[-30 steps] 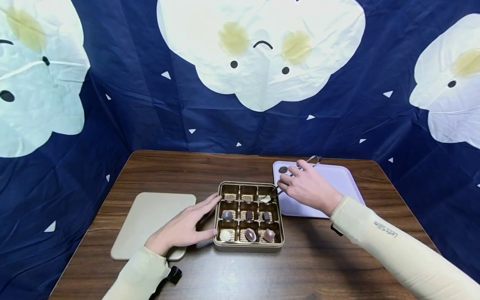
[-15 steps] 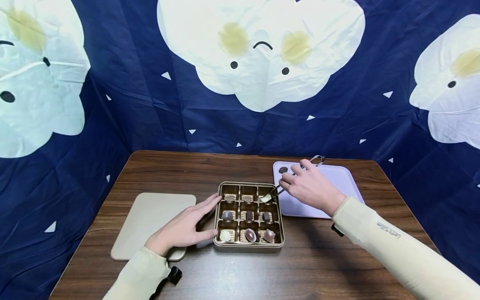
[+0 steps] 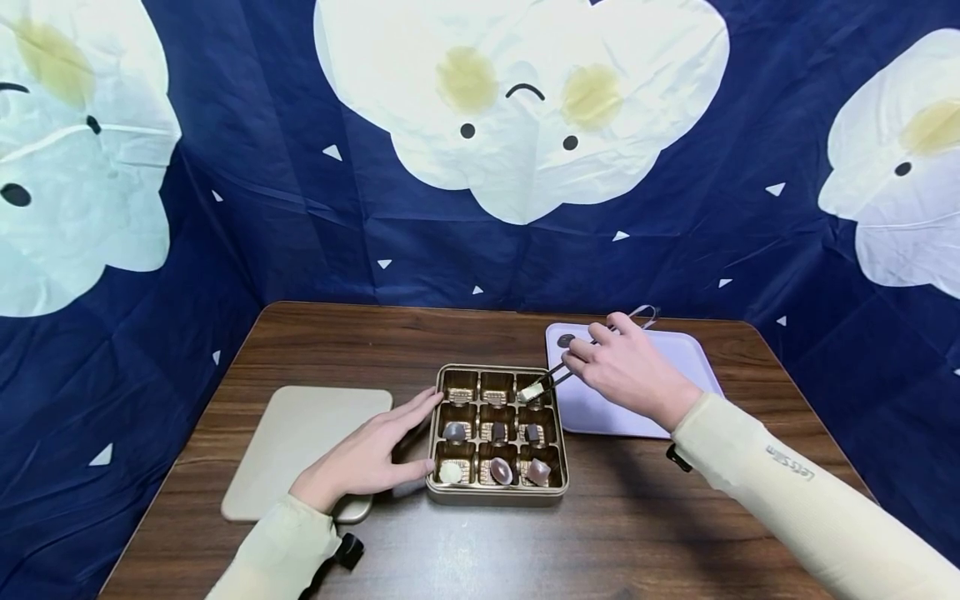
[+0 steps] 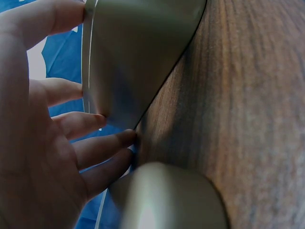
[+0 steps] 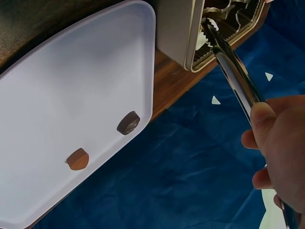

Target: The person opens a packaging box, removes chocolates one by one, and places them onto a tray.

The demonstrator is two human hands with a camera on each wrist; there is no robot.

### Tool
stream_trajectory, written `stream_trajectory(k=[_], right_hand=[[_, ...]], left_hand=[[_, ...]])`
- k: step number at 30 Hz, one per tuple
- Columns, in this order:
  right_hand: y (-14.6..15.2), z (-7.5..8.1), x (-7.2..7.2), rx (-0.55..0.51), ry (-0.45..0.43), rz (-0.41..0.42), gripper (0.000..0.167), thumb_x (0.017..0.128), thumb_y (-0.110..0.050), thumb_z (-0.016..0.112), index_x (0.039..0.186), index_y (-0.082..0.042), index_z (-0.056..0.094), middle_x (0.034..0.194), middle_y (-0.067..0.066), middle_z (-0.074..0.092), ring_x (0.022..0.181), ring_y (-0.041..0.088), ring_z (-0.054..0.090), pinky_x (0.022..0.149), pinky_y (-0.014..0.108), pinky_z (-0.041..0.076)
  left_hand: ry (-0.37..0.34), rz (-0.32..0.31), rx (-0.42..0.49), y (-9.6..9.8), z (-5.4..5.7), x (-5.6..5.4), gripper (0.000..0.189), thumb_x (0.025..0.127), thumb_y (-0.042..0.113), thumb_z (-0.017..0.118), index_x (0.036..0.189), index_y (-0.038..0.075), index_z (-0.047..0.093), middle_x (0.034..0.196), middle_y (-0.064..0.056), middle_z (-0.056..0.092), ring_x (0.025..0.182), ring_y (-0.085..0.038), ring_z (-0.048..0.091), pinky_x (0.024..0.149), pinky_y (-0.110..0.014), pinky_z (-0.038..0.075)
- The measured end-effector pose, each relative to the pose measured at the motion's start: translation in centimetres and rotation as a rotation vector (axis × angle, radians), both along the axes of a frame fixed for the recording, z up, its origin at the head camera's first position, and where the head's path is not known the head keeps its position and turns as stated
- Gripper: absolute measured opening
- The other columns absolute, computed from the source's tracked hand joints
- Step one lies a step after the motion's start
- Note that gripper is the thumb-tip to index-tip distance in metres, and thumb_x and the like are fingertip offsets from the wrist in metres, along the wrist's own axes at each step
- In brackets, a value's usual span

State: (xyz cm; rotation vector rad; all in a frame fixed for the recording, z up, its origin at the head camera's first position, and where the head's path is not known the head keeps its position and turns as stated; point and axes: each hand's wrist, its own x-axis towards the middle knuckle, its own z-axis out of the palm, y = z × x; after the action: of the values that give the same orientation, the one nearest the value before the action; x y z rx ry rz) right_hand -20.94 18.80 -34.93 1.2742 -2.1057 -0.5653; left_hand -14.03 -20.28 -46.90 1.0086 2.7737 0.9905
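A gold tin box (image 3: 497, 497) with a divided insert stands mid-table. My left hand (image 3: 366, 457) rests against its left side, fingers fairly straight and thumb near the front corner. In the left wrist view, the fingertips touch the tin's wall (image 4: 143, 62). My right hand (image 3: 630, 367) holds metal tongs (image 5: 238, 78) with serrated tips. Between those tips is a white chocolate (image 3: 530, 392), tilted, at the back right compartment. The middle row holds dark chocolates (image 3: 454, 431); in the front row are a white one (image 3: 451, 472) and two pinkish ones (image 3: 501, 470).
On the right lies a pale purple tray (image 3: 690, 358). The right wrist view shows a dark round chocolate (image 5: 128, 123) and a brown one (image 5: 77, 159) on it. A beige lid-like panel (image 3: 300, 425) lies left, partly under my left hand. Blue printed cloth (image 3: 420, 250) hangs behind the table.
My right hand has shifted slightly right and back with the tongs. The white chocolate between their tips has turned and risen a little. My left hand and the tin have stayed put.
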Motion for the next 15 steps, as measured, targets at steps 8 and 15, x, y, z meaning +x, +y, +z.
stream_trajectory(k=[8,15], right_hand=[[0.2,0.6,0.2,-0.04,0.004,0.015,0.035,0.102,-0.016,0.037,0.089,-0.013,0.069,0.077,-0.002,0.058,0.074,0.026,0.053,0.078,0.043,0.045],[0.7,1.2,0.3,-0.072,0.011,0.02,0.037,0.1,-0.019,0.04,0.101,-0.014,0.077,0.083,-0.002,0.064,0.074,0.026,0.053,0.075,0.042,0.043]], left_hand=[[0.0,-0.001,-0.002,0.0,0.0,0.0,0.093,0.093,0.046,0.074,0.167,0.012,0.03,0.171,-0.018,0.029,0.152,-0.036,0.037,0.12,-0.057,0.037],[0.002,-0.003,-0.003,0.0,-0.1,-0.1,0.093,0.093,0.047,0.074,0.167,0.012,0.03,0.171,-0.018,0.029,0.152,-0.036,0.037,0.12,-0.057,0.037]])
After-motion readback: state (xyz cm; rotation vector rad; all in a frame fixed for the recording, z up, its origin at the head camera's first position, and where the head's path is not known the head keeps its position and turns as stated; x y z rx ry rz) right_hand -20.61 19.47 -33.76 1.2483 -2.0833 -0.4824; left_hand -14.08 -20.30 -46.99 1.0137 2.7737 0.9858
